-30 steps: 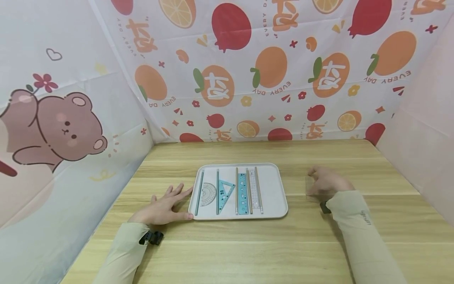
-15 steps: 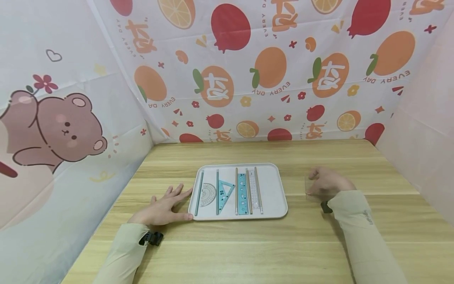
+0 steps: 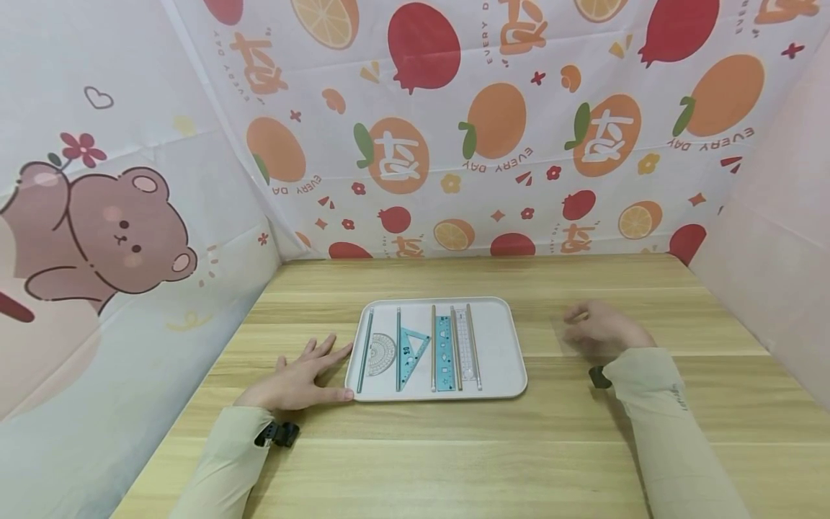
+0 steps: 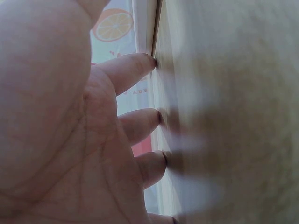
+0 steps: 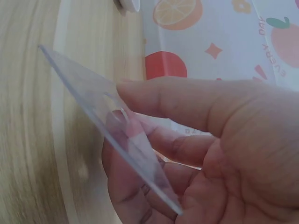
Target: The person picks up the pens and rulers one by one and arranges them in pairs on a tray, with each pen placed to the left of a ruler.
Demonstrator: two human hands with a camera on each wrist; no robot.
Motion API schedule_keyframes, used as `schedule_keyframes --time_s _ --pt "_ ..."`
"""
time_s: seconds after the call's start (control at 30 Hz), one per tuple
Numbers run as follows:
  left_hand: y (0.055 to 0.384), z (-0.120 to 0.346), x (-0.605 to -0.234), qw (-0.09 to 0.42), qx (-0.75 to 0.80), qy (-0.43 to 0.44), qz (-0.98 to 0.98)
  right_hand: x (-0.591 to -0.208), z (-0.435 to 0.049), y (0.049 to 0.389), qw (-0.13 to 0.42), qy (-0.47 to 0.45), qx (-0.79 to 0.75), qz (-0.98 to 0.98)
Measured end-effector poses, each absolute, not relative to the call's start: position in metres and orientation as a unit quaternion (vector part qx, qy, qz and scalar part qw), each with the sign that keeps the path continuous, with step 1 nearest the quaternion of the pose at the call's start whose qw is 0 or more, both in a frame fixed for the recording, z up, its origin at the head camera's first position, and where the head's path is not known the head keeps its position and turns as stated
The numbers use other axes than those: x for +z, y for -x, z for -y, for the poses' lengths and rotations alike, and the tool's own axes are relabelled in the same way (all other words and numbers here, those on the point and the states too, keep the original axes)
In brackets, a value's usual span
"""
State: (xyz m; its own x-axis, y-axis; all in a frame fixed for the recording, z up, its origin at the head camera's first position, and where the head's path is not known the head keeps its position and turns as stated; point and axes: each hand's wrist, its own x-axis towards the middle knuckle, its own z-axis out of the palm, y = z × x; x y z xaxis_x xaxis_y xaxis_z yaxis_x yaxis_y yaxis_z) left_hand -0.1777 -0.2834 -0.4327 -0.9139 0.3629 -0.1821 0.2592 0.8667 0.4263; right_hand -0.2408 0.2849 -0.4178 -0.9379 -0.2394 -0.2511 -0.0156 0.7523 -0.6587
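Observation:
My right hand (image 3: 603, 328) is over the table to the right of the white tray (image 3: 506, 346). It pinches a clear triangular set square (image 5: 88, 91) between thumb and fingers; the plate is tilted and hard to make out in the head view. My left hand (image 3: 295, 382) lies with spread fingers at the tray's left side, its thumb touching the near left corner. In the left wrist view several fingertips (image 4: 147, 120) rest on the tabletop. On the tray lie a clear protractor (image 3: 381, 355), a teal set square (image 3: 407, 369), a teal ruler (image 3: 444, 355) and a clear ruler (image 3: 463, 342).
Several pencils lie lengthwise between the tools on the tray, including a teal pencil (image 3: 365, 353) and a gold-coloured pencil (image 3: 474, 346). The tray's right part shows bare. A wooden table (image 3: 428, 454) meets a fruit-printed cloth (image 3: 483, 194) behind and pale cloths at the sides.
My right hand has shifted slightly to the right and the set square in it has changed its tilt. The left hand and the tray's contents stay as they were.

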Motion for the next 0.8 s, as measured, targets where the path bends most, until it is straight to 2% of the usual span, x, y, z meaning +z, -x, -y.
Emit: schedule_keyframes --time_s 0.8 --pt "0.1789 0.2841 -0.4331 0.138 0.196 -0.161 -0.957 -0.4167 -0.2790 0.2467 0.202 0.089 -0.467 -0.856"
